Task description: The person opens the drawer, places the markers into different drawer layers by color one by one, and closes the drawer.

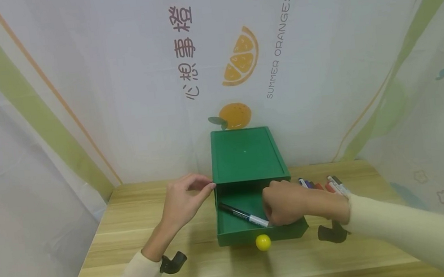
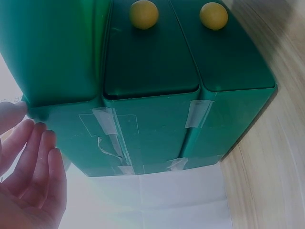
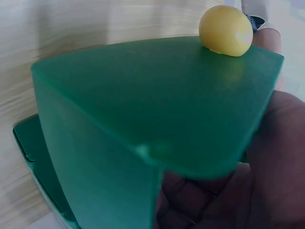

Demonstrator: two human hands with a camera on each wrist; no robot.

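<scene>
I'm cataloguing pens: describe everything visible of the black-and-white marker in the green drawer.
The slim, plastic-looking black-and-white marker has a black section, a white section and unreadable print. It lies diagonally in the open, green, box-shaped drawer, black end back left, white end front right, near the right hand; whether they touch is unclear.

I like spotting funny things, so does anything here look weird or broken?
Yes: the strips of clear tape across the seams on the side of the green drawer box look wrinkled and patchy. That seems odd against the smooth green around them. I see nothing cracked or spilled.
</scene>
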